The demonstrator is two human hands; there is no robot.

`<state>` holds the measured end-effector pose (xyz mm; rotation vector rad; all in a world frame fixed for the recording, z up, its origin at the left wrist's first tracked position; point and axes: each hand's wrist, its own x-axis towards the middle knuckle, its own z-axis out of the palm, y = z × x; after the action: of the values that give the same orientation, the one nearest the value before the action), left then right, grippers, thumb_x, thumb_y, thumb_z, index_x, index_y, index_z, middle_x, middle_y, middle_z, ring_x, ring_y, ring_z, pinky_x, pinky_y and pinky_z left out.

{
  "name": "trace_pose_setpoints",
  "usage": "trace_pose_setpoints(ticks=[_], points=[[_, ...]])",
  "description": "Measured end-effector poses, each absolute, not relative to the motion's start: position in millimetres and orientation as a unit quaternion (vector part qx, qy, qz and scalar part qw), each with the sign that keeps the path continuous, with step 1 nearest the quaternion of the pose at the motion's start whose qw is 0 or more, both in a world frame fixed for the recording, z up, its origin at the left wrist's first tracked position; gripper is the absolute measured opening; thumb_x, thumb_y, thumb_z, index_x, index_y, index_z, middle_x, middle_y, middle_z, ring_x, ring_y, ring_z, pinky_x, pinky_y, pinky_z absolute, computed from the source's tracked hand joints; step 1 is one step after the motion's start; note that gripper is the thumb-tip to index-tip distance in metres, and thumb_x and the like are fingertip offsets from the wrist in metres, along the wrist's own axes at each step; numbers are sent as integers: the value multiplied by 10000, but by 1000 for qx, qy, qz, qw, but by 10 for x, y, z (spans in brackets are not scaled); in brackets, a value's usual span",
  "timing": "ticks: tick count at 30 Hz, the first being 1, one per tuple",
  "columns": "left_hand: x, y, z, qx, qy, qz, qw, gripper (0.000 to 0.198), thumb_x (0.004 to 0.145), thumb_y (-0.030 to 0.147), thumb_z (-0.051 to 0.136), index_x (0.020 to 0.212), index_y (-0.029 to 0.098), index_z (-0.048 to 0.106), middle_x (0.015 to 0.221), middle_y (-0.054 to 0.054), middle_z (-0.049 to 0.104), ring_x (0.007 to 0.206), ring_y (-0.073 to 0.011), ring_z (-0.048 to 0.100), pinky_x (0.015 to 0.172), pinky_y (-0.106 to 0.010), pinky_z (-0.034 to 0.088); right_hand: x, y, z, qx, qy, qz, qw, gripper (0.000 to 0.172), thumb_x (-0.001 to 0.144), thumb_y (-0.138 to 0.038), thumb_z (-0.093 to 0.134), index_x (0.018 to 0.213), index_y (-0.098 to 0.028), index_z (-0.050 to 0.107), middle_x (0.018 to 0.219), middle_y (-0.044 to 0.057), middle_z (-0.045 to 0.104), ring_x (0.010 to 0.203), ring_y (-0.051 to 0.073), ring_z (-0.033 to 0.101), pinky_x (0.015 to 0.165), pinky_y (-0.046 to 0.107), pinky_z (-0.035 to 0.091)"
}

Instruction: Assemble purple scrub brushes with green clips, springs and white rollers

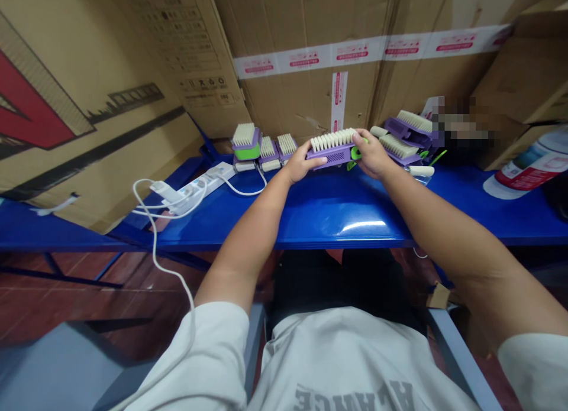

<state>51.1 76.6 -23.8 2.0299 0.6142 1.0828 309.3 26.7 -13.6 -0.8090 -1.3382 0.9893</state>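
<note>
A person wore a pale, near-white short-sleeved T-shirt (pixel 346 346), its loose fabric creased across the front, above dark trousers (pixel 337 287). Grey block lettering (pixel 355 394), upside down in the head view and partly cut off at the lower edge, showed "ALANCE" on the chest. The plain left sleeve (pixel 208 358) and right sleeve (pixel 535 363) matched the shirt and ended above the elbows. The left hand (pixel 302 164) and right hand (pixel 371 155) were bare, as were both forearms (pixel 257 216).
</note>
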Motion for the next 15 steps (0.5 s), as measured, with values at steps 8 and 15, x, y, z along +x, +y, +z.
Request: trace_pose_setpoints(ticks=[8,15], points=[[528,723,-216,785,246,422,381,940,738,668,932,1490,153,702,1618,-222,751,1570,-505,665,1396,-666,481,3091,296,-170,-343,-584,422,603,910,638,-1030,936,1115,-324,614,1010,6,743,906,244,777,706,368,665],[541,644,-193,781,258,423,381,955,750,680,899,1514,149,681,1630,-226,744,1567,-493,667,1347,-637,544,3125,320,-183,-341,-585,428,599,912,642,-1018,951,1121,-311,630,997,-4,765,860,224,784,672,335,659]])
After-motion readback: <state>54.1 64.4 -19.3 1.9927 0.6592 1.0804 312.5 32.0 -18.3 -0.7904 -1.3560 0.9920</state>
